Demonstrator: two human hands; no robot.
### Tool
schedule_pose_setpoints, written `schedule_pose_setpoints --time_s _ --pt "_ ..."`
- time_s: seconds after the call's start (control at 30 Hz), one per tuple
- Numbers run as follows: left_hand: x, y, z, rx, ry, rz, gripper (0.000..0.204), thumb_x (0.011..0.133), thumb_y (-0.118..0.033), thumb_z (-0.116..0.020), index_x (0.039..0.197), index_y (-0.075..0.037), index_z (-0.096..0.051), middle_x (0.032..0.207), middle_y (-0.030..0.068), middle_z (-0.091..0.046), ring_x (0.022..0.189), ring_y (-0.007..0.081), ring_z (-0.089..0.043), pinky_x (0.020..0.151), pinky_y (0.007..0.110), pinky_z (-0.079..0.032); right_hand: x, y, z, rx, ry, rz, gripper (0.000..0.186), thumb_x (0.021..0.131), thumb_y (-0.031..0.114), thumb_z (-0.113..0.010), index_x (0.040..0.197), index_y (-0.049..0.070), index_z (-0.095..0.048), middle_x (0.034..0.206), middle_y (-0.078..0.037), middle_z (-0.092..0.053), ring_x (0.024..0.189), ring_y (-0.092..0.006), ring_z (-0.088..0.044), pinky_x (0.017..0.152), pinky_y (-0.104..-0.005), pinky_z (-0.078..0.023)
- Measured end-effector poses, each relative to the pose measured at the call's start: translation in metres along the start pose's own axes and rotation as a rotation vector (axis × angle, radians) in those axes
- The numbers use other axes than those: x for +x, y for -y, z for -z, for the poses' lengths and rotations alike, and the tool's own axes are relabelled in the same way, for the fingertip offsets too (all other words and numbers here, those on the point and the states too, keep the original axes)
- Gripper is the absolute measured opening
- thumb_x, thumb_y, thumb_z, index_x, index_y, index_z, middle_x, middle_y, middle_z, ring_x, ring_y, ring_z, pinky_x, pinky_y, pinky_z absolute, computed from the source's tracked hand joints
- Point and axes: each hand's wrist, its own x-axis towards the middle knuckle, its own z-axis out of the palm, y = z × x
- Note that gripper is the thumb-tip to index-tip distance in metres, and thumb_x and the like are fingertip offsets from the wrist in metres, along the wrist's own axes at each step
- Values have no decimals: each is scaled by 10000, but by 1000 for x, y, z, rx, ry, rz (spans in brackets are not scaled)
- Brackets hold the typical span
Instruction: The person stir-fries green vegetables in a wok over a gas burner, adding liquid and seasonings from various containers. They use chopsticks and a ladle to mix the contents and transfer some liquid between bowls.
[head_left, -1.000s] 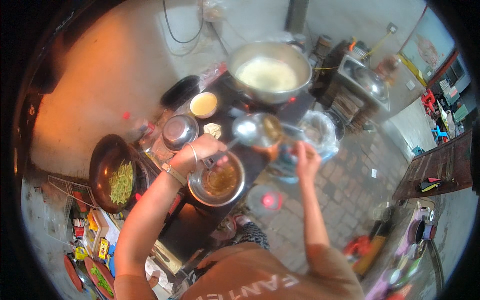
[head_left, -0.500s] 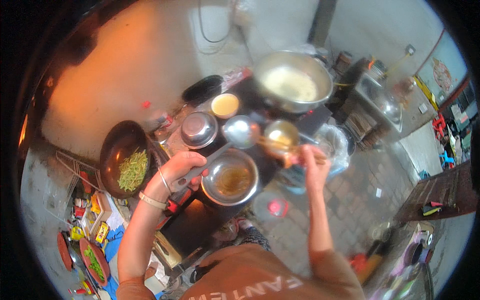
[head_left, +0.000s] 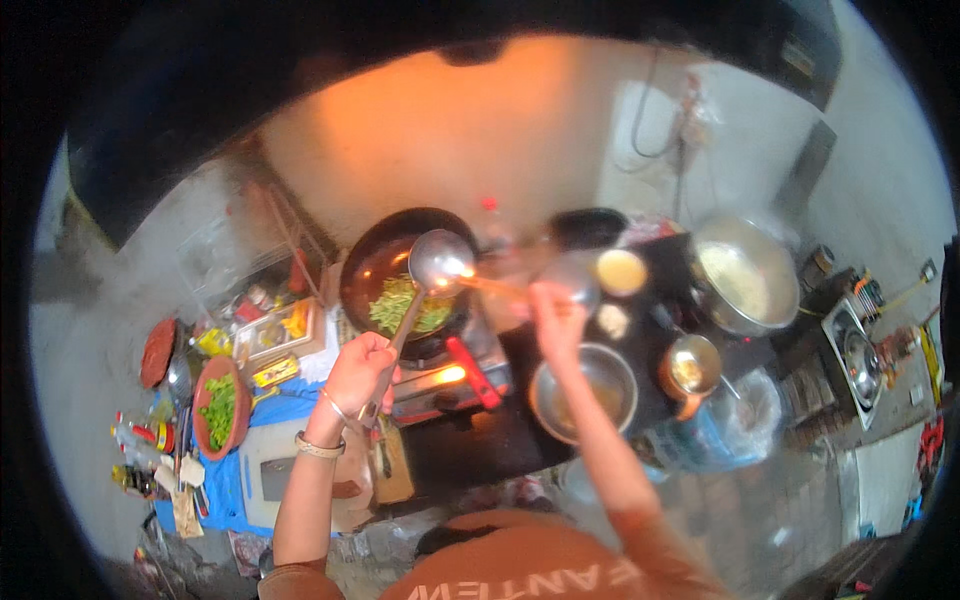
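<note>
My left hand (head_left: 358,375) is closed round the handle of a metal ladle (head_left: 440,258), whose round bowl hangs over the dark wok (head_left: 362,262). Sliced green vegetables (head_left: 392,305) lie in that wok, partly hidden by the ladle. My right hand (head_left: 557,318), slightly blurred, is closed on thin brown sticks that look like chopsticks (head_left: 497,287). Their tips reach left to the ladle bowl's edge; whether they touch it I cannot tell. Below my right hand, a steel bowl (head_left: 545,405) with brownish liquid is partly covered by my forearm.
A gas stove (head_left: 425,402) glows orange under the wok. To the right stand a small bowl of yellow food (head_left: 621,272), a small pot (head_left: 712,362) and a large steel pot (head_left: 785,300). At left are a reddish-brown dish of greens (head_left: 238,425) and a white cutting board (head_left: 262,440).
The view has swung left. My left hand has carried the ladle from beside the steel bowls to above the wok. My right hand has left the small pot and come over with the chopsticks.
</note>
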Motion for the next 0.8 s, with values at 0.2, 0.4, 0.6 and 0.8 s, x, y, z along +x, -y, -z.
schedule_pose_setpoints --time_s 0.2,0.4,0.6,0.8 --pt "26 30 25 941 -394 -268 182 816 -124 -502 928 15 -471 711 277 -558 698 441 -547 601 488 -441 1 -31 -16 51 -36 -62 205 860 141 -546 871 -63 -556 698 -134 -606 612 -205 -641 550 -264 -534" --pt "48 7 4 405 -246 -245 124 887 -127 -410 933 -14 -434 579 61 -488 304 130 -426 261 262 -341 -38 32 64 283 -258 -129 212 860 136 -544 903 -71 -544 763 -160 -607 640 -255 -646 579 -300 -551" --pt "101 -88 -148 -64 362 -159 154 873 -184 -460 914 -39 -495 629 42 -519 341 104 -431 286 242 -366 -113 121 204 264 -722 90 215 863 150 -530 918 -58 -542 785 -171 -612 649 -253 -646 540 -284 -549" --pt "160 -123 -350 19 833 -67 188 843 -163 -491 765 4 -522 556 58 -505 427 121 -474 370 255 -414 -198 153 283 291 -1095 286 204 866 164 -527 911 -34 -542 765 -137 -612 592 -206 -633 501 -262 -535"
